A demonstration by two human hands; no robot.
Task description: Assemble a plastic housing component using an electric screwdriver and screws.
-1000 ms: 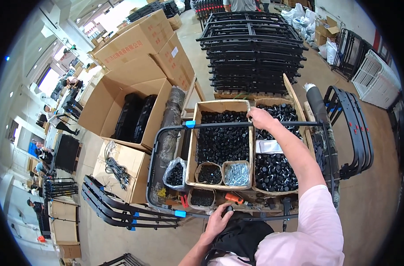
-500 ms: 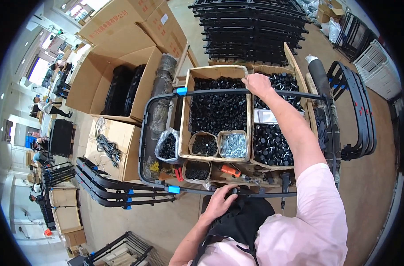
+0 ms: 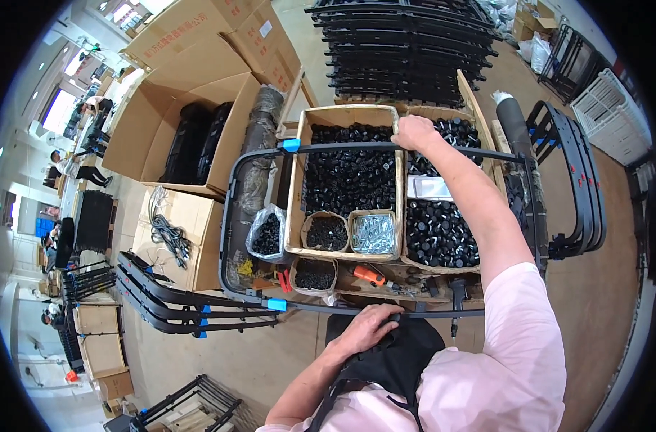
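Black apron [image 3: 423,338]: nearest you, just below the frame's near bar.
Left hand [image 3: 371,326]: your fingers bend at the near bar; whether they grip it or something small, I cannot tell.
Frame [image 3: 349,147]: lies across the bins in front of you, blue clips [image 3: 277,304] on its left part.
Orange tool [image 3: 369,274]: just inside the near bar.
Screws [image 3: 373,234]: silver, boxed in the left bin's near right corner.
Knobs [image 3: 439,232]: black, heaped in the right bin.
Right hand [image 3: 416,133]: curled at the far bar, between both bins; its grip is hidden.
Stack [image 3: 407,54]: black frames, beyond the bins.
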